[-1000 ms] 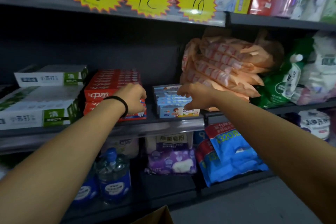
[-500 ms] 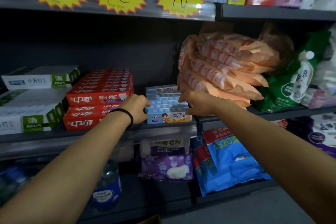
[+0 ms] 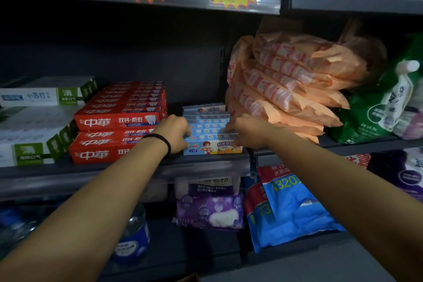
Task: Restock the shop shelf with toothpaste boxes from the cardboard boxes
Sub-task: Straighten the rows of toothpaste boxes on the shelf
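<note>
Left hand (image 3: 175, 131) and right hand (image 3: 242, 131), fingers curled, clasp ends of blue toothpaste stack (image 3: 207, 129) at shelf (image 3: 128, 167) front edge; squeeze evenly; square stack flush with edge.

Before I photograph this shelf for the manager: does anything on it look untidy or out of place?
The orange packets are heaped loosely, slumping left over the blue toothpaste boxes that both hands square up. The topmost blue box sits set back from the rest. The red boxes look neat.
</note>
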A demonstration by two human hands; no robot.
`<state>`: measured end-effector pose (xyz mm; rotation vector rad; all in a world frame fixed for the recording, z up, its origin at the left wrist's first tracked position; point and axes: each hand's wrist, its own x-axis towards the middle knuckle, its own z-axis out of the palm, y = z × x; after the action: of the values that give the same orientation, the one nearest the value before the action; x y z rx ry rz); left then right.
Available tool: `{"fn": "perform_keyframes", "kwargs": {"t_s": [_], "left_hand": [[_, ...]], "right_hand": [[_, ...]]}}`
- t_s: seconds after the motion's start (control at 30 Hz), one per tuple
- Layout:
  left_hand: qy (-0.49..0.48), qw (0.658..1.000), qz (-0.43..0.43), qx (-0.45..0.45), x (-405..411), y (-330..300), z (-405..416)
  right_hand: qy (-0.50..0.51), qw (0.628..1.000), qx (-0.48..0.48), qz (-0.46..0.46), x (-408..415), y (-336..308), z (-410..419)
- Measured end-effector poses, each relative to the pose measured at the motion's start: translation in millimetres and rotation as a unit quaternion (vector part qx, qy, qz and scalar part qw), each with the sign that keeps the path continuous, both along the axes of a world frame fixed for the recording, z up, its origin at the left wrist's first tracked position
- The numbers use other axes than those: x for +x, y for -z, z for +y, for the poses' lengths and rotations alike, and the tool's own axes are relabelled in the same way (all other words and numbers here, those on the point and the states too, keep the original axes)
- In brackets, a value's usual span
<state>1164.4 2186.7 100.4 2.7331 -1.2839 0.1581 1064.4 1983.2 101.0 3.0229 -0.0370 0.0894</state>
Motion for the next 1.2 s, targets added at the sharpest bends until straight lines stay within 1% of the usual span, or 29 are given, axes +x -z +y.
{"fn": "perform_keyframes", "kwargs": {"t_s": [0.23,0.33,0.5,0.83,1.0,1.2], "left_hand": [[-0.004,0.999,0.032,-0.006,12,-7,0],[-0.016,0.999,0.031,-0.022,23,-13,-4],[-0.016,0.999,0.037,0.002,36,-16,-18],[-0.016,0.999,0.036,0.007,59,-22,-44],[-0.028,0.998,0.053,-0.002,83,-26,-59],[-0.019,0.999,0.034,-0.001,113,-24,-72]], "right_hand": [[-0.002,0.999,0.042,0.022,10,-14,-10],[0.007,0.999,0.039,0.031,17,-24,-14],[0.003,0.998,0.023,0.065,30,-33,-16],[0.019,0.998,0.025,0.059,68,-46,-19],[0.027,0.998,0.028,0.052,93,-52,-31],[0.035,0.997,0.027,0.056,126,-50,-45]]}}
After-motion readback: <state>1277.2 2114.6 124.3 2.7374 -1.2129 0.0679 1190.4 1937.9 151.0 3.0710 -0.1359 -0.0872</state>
